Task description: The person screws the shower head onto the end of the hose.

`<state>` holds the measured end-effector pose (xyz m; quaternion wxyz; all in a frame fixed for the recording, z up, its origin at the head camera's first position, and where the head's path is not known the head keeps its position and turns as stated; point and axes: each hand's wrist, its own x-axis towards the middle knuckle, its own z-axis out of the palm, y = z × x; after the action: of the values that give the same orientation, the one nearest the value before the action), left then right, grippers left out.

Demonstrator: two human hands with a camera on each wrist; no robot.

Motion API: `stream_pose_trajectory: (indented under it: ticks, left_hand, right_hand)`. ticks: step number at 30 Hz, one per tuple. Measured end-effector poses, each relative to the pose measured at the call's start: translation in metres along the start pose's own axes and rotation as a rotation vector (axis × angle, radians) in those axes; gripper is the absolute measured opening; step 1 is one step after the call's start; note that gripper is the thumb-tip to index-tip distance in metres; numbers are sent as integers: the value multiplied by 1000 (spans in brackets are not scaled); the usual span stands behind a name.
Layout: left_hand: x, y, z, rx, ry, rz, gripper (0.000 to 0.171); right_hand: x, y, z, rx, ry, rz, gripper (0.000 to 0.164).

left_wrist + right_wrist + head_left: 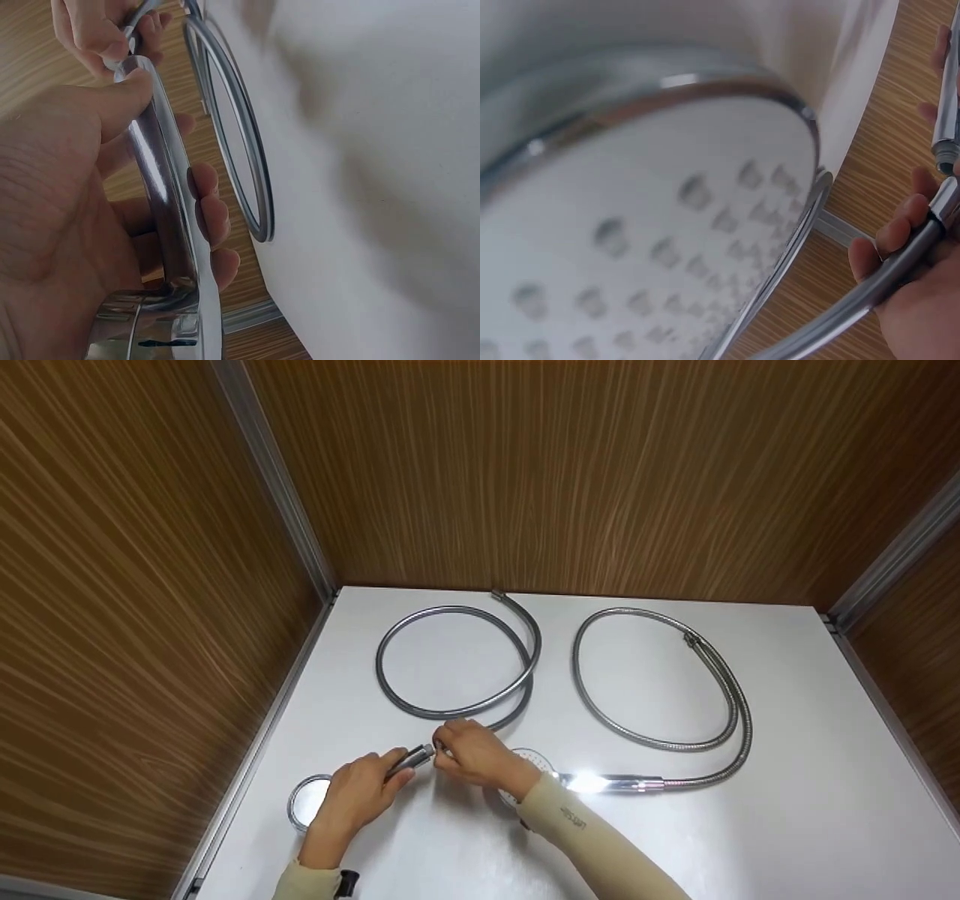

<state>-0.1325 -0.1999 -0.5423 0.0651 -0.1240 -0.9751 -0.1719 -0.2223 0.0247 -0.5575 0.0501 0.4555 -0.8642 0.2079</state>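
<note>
My left hand [360, 791] grips the chrome handle of a hand shower [161, 172], fingers and thumb wrapped round it. The round head of this shower shows beside the left wrist in the head view. At the handle's tip, the threaded end [946, 155] points towards my right hand [476, 754]. That hand holds the end fitting [945, 201] of a grey shower hose [379, 660], close to the thread. Whether the two parts touch is unclear. The hose lies in a loop behind the hands, its other end near the back edge.
A second hand shower [622, 784] lies under my right forearm, its white nozzle face [727, 172] partly covered in the head view. Its ribbed metal hose [576, 660] loops to the right. Wood-grain panels [540, 472] wall the white table [810, 735].
</note>
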Motion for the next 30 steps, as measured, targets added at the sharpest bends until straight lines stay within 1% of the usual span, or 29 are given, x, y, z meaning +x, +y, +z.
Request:
stream_pose_trajectory:
  ticks: [2, 6, 9, 13, 16, 18, 22, 25, 27, 30]
  left_hand:
    - [0, 0, -1, -1, 3, 0, 26]
    - [-2, -1, -3, -6, 12, 1, 27]
    - [-3, -1, -3, -10, 14, -4, 27]
    - [-2, -2, -3, -23, -2, -16, 27]
    - [-1, -1, -4, -29, -19, -21, 27]
    - [0, -1, -5, -28, -29, -28, 26]
    - [-1, -1, -7, -18, -40, -43, 25]
    - [-1, -1, -8, -10, -38, -32, 26]
    - [0, -1, -7, -4, -34, -19, 27]
    - [0, 0, -6, 4, -29, -11, 27]
  right_hand:
    - [0, 1, 0, -3, 11, -28, 22]
    - [-2, 2, 1, -4, 23, -59, 31]
    - [-2, 1, 1, 2, 30, -50, 33]
    - [-1, -2, 0, 26, 40, -22, 28]
    - [0, -2, 0, 56, 36, -21, 25]
    - [1, -1, -1, 93, 24, -24, 23]
    - [0, 2, -1, 168, -27, -26, 26]
    - [0, 4, -1, 179, -63, -34, 29]
    - [-1, 5, -1, 181, -63, -45, 30]
    - [-4, 4, -2, 168, -60, -65, 36]
